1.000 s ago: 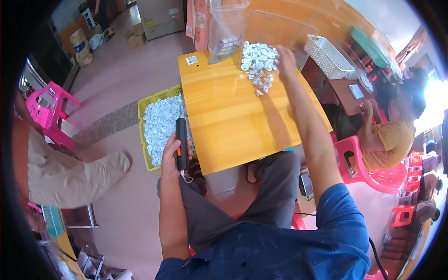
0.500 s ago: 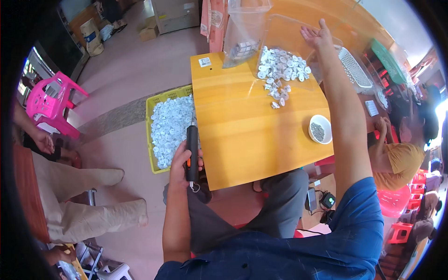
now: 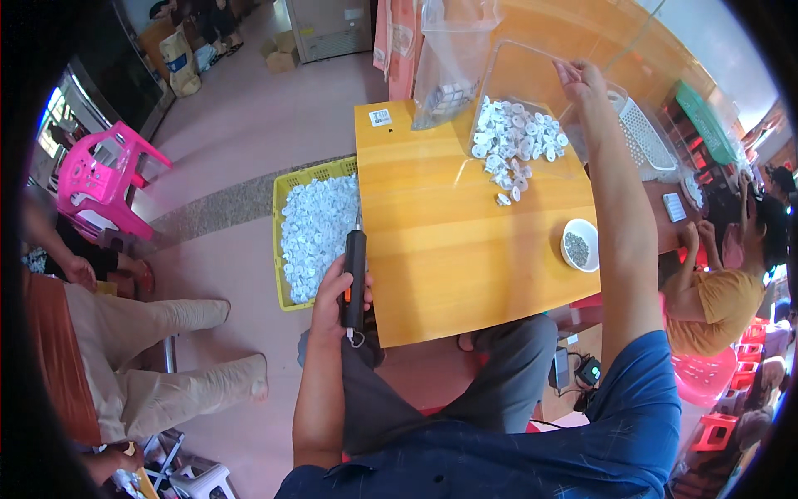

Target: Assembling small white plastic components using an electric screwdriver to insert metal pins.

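My left hand [image 3: 332,295] is closed around a black electric screwdriver [image 3: 355,279], held upright at the table's left edge, with a metal ring at its lower end. My right hand [image 3: 582,81] reaches across the table, its fingers closed at the far right rim of a clear plastic bin [image 3: 519,51]. White round plastic parts [image 3: 519,133] are heaped in the bin, and several spill from its near side onto the yellow wooden table [image 3: 465,266]. Nearer my right forearm stands a white bowl [image 3: 592,264] of small metal screws [image 3: 575,248].
A yellow basket [image 3: 287,301] full of white parts stands left of the table. Behind, a clear bag [image 3: 440,41] holds small pieces. A white perforated basket [image 3: 652,145] and green basket [image 3: 702,125] sit at right. People are close by on both sides; a pink chair [image 3: 108,179] is at left.
My right hand has gone from open above the clear bin to closed at its rim. My left hand still holds the screwdriver. The whole view has shifted slightly.
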A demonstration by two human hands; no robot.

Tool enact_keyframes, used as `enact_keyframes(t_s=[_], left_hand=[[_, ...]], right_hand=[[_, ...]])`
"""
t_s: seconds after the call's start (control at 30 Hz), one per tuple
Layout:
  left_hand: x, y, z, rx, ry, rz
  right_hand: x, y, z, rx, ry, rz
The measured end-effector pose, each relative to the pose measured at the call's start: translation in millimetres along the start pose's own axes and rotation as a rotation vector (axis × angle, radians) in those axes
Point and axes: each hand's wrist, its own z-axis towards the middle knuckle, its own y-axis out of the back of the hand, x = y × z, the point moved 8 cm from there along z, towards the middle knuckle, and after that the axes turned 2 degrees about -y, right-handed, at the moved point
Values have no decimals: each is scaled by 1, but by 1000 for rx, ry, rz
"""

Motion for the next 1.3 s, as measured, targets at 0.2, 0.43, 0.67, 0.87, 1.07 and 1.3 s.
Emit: enact_keyframes(t_s=[0.2, 0.43, 0.67, 0.87, 1.07, 1.3], left_hand=[[5, 0, 1, 3, 14, -16], [7, -1, 2, 5, 12, -1], [7, -2, 2, 14, 16, 8], [7, -1, 2, 11, 15, 3], [7, 1, 1, 23, 7, -6], [4, 1, 2, 11, 9, 3]], right_hand=[[6, -4, -37, 49, 17, -36], [9, -2, -60, 112, 30, -16], [6, -3, -83, 174, 35, 25], [-5, -11, -96, 186, 61, 28], [-12, -15, -93, 209, 28, 47], [-8, -14, -96, 197, 34, 25]])
